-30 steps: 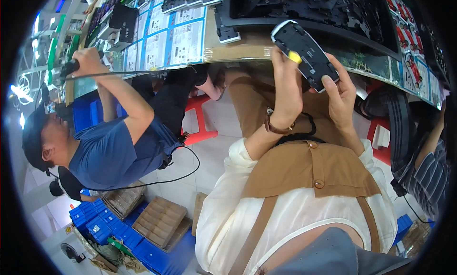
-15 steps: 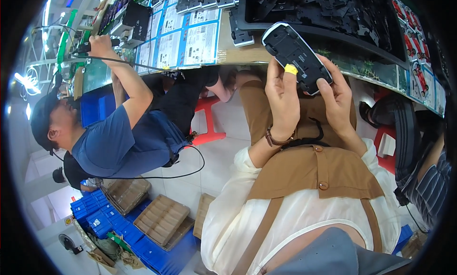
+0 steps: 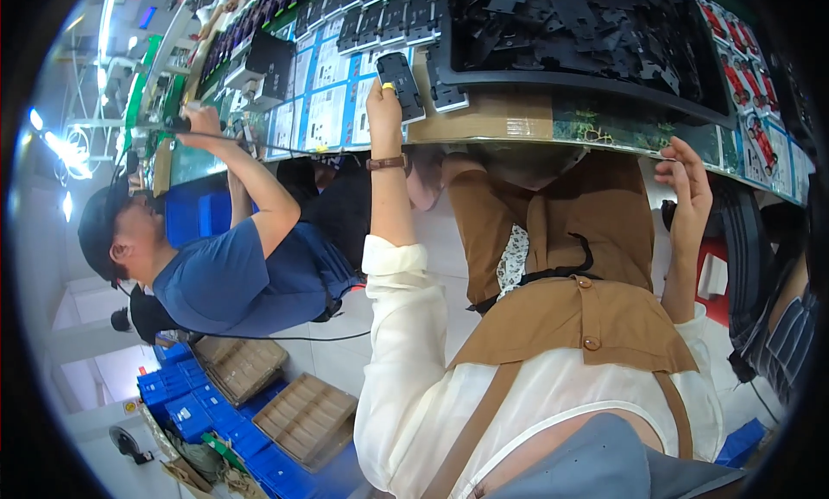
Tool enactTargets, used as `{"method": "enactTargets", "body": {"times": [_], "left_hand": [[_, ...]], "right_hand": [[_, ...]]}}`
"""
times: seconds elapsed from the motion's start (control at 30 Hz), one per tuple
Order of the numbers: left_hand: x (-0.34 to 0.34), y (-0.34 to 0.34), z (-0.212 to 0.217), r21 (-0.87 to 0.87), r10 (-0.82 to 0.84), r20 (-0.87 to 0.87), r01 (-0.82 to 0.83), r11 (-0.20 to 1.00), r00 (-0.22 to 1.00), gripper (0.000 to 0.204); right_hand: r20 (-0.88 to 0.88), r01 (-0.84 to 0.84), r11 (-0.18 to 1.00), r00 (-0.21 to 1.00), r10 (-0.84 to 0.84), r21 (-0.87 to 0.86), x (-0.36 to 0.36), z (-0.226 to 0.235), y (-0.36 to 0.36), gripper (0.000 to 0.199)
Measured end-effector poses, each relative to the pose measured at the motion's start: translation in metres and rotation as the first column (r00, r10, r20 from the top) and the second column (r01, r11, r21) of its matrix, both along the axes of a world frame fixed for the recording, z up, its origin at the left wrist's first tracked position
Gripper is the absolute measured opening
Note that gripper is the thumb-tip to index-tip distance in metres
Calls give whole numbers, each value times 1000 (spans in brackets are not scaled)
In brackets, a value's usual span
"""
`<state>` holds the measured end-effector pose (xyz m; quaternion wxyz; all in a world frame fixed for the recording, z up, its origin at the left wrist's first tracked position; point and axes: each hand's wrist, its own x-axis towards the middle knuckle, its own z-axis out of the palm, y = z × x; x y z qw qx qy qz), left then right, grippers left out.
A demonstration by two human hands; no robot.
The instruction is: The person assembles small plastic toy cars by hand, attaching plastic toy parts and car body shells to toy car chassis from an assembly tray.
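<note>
The left hand pinches an oblong black-and-white plastic piece over blue-and-white printed paper sheets — whether it touches them, I cannot tell. The right hand — fingers loosely spread, slightly curled — is at the glossy green tabletop's edge.

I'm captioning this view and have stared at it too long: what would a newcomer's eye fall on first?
Probably the big black tray heaped with dark parts, at the top of the view. Next, perhaps, the left hand holding a black piece near rows of similar pieces, and the bright red items at the upper right.
</note>
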<state>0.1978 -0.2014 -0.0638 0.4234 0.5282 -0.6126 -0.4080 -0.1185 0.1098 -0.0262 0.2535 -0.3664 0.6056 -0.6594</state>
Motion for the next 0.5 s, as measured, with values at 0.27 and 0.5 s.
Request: {"method": "enactTargets", "body": {"times": [0.27,0.5], "left_hand": [[17,-20,-14,-30,-79,375,97,995,924,38],[8,-7,-2,-61,76,327,-59,996,942,44]], "right_hand": [[-201,387,922,902,-382,-17,-60,-21,28,21],[-867,792,601,218,-449,-112,-190,-39,62,69]]}}
